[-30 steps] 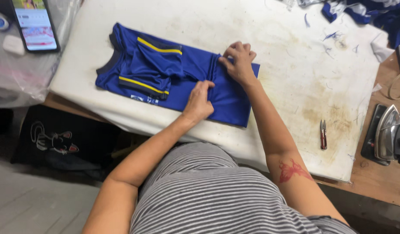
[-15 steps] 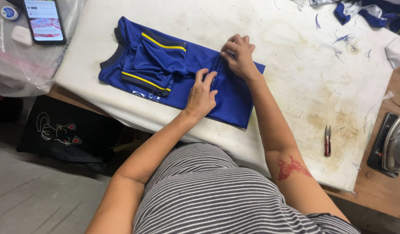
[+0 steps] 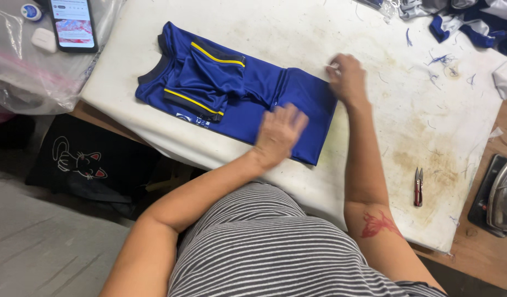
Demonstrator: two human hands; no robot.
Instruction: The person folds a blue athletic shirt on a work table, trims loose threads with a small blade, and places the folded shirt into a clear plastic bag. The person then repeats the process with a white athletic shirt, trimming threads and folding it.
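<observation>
a folded blue jersey with yellow stripes and a dark collar (image 3: 231, 91) lies on the white, stained padded tabletop (image 3: 374, 121), toward its left and near edge, collar end to the left. the left hand (image 3: 278, 132) rests flat, palm down, on the near right part of the jersey, its fingers spread apart and slightly blurred. the right hand (image 3: 347, 77) sits at the far right corner of the jersey, touching the fabric edge; its fingers are curled together and seem to pinch something small and pale, though what it is cannot be told.

to the right, near the tabletop's near edge, lie small red-handled thread snips (image 3: 418, 187), well apart from both hands. further right, on a wooden surface, stands a metal clothes iron (image 3: 503, 198). at the far right corner lies a heap of blue and white fabric (image 3: 473, 19). at the far left a smartphone with a lit screen (image 3: 73, 23) rests on a clear plastic bag (image 3: 28, 77).
</observation>
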